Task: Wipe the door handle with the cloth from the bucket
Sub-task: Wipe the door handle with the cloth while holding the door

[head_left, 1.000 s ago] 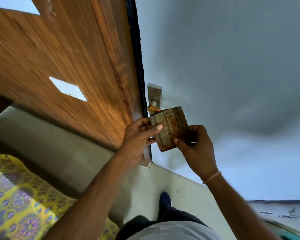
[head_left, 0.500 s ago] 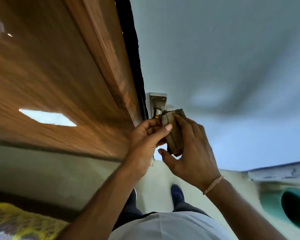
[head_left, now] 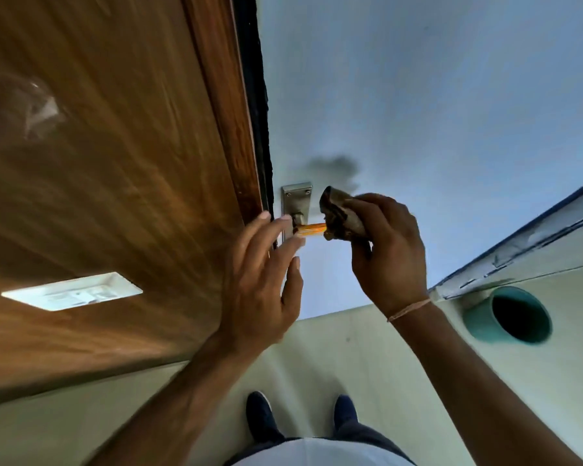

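Pale blue door (head_left: pixel 435 95) and a wooden panel (head_left: pixel 115 163) framed the work. Right hand (head_left: pixel 389 247) clenched the bunched cloth (head_left: pixel 340 213) around the far-right end of the door handle (head_left: pixel 312 229), whose long axis ran left to right from its steel plate (head_left: pixel 295 200). Left hand (head_left: pixel 260 284) hung released, fingers spread, fingertips near the plate. Any sweep back along the lever lay leftward, with the right hand better placed. Near the floor at right sat a teal bucket (head_left: pixel 482 326).
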